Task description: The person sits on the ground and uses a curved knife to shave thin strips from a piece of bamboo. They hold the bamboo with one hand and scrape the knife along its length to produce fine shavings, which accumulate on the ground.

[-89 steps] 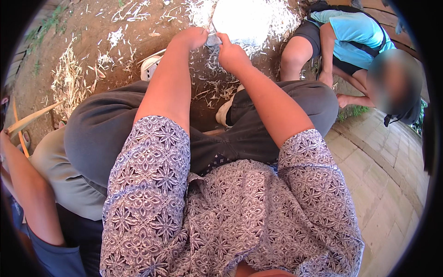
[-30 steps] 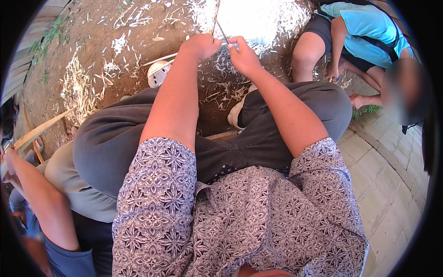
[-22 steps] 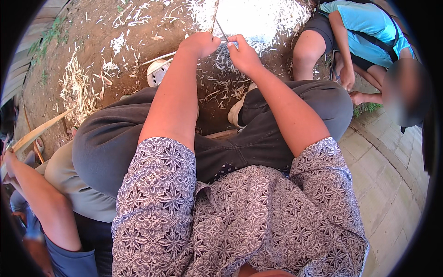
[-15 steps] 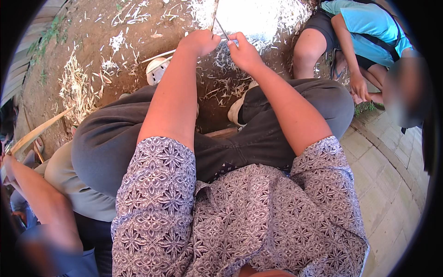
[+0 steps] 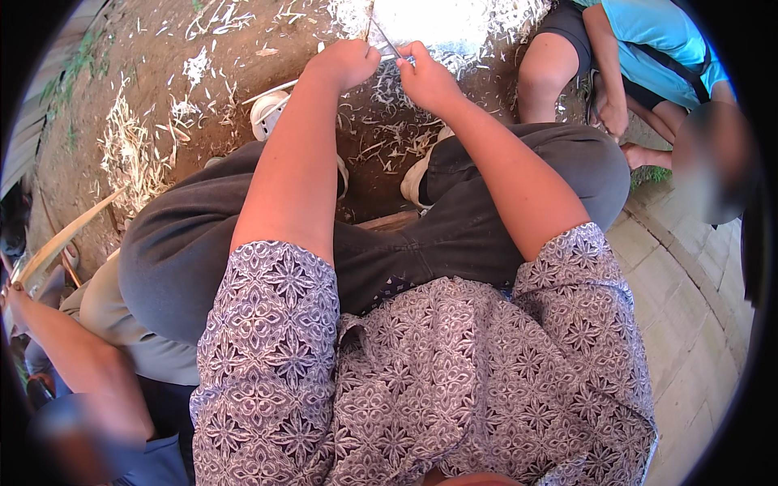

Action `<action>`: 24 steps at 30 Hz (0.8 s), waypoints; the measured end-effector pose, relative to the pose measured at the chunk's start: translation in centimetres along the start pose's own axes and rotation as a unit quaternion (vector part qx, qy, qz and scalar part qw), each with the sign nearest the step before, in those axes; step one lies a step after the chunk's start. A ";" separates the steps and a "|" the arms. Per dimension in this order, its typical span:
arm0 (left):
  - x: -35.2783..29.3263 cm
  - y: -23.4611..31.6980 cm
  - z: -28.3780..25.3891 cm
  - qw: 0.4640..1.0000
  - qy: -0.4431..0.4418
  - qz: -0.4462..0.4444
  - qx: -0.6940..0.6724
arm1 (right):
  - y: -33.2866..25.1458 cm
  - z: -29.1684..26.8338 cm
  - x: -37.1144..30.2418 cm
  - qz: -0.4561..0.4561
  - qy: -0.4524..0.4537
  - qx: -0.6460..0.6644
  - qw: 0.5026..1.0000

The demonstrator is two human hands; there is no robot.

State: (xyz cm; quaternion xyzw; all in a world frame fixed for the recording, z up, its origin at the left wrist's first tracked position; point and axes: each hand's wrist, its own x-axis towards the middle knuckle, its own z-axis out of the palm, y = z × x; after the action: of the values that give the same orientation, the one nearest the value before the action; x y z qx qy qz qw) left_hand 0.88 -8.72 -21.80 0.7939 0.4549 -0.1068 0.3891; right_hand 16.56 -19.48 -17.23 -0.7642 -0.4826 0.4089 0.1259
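My left hand point(image 5: 348, 65) is closed around a thin pale stick point(image 5: 279, 87), which looks like split bamboo or wood. The stick runs out behind my left wrist, and a short length shows between my two hands. Close beside it, my right hand point(image 5: 429, 79) is closed with thumb and fingers at the lower end of a narrow grey blade point(image 5: 385, 39), which looks like a knife. The blade slants up and left from my fingers; its handle is hidden. A thin brown strip point(image 5: 370, 23) rises just beyond my left hand.
Pale shavings point(image 5: 134, 154) litter the brown soil point(image 5: 235, 69), thickest in the sunlit patch ahead. White shoes point(image 5: 267, 113) show beyond my dark trousers. A person in a turquoise shirt point(image 5: 664, 44) crouches at right by paving point(image 5: 677, 275). Another person's arm point(image 5: 73, 340) is near a long wooden strip point(image 5: 69, 235) at left.
Both my hands sit slightly higher and further left in the picture, still close together on the stick and blade. The hand of the person at right has moved up and left.
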 end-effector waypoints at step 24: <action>-0.4 -0.1 -0.1 1.000 0.011 0.015 -0.004 | -0.5 0.2 0.2 0.049 0.002 0.111 0.993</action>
State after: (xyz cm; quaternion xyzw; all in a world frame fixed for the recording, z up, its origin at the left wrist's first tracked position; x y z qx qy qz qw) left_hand 0.54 -8.90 -21.52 0.8004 0.4473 -0.0907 0.3887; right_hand 16.14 -19.04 -17.14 -0.7693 -0.3957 0.4640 0.1907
